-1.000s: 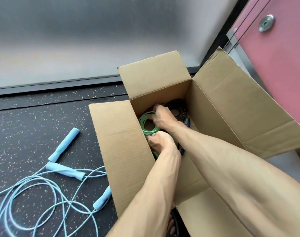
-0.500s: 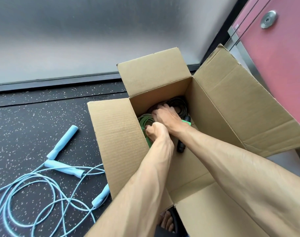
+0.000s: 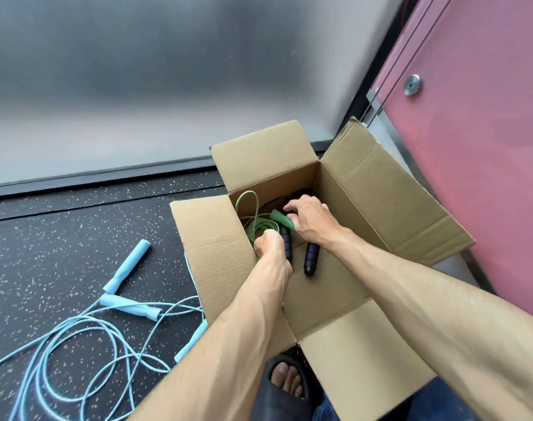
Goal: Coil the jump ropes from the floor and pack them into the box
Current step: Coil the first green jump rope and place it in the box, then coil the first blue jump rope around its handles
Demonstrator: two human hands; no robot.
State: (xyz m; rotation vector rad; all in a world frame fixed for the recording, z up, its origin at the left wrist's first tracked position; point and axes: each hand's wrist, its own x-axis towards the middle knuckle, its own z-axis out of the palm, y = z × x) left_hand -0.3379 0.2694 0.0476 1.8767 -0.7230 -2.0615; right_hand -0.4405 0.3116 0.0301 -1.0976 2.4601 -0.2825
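An open cardboard box (image 3: 380,202) stands on the dark floor. Inside lies a green jump rope (image 3: 253,223), one loop of it standing up against the far left corner. My left hand (image 3: 269,246) is curled round the green cord by the left wall. My right hand (image 3: 311,220) reaches in from the right and holds the end of the green handle (image 3: 280,217). Two black handles (image 3: 311,258) of a dark rope lie on the box bottom beside my hands. Light blue jump ropes (image 3: 76,338) lie loose and tangled on the floor to the left.
Light blue handles (image 3: 128,265) lie on the speckled floor beside the box's left flap (image 3: 207,247). My foot in a black sandal (image 3: 286,381) is under the near flap. A grey wall runs behind and a pink door (image 3: 472,147) stands to the right.
Both hands have lifted a little inside the box. A green loop has sprung up at the far left corner, and the green and black handles have come into sight.
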